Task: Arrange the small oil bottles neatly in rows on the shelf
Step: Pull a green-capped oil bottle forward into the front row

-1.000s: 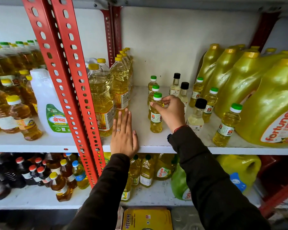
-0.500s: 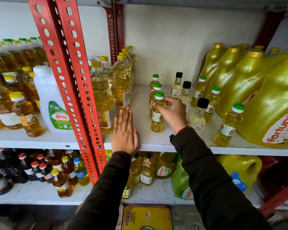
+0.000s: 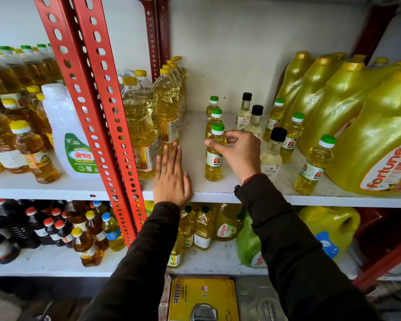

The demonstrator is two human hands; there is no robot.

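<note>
oil bottles: head view, front green-cap bottle (image 3: 214, 154) stands near the shelf (image 3: 310, 199) front edge, heading a row of three running back. right hand (image 3: 239, 151) pinches its shoulder, thumb and fingers closed on it. left hand (image 3: 171, 179) lies flat and open on the shelf, holding nothing. risk: a sideways nudge tips it off the front edge, or the wrist knocks the black-cap bottle (image 3: 272, 152) just beside it.

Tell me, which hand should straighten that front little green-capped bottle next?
The right hand. Its fingers already wrap the front small bottle, in line with the two green-capped ones behind. The left hand lies flat on the shelf, away from the small bottles.
</note>
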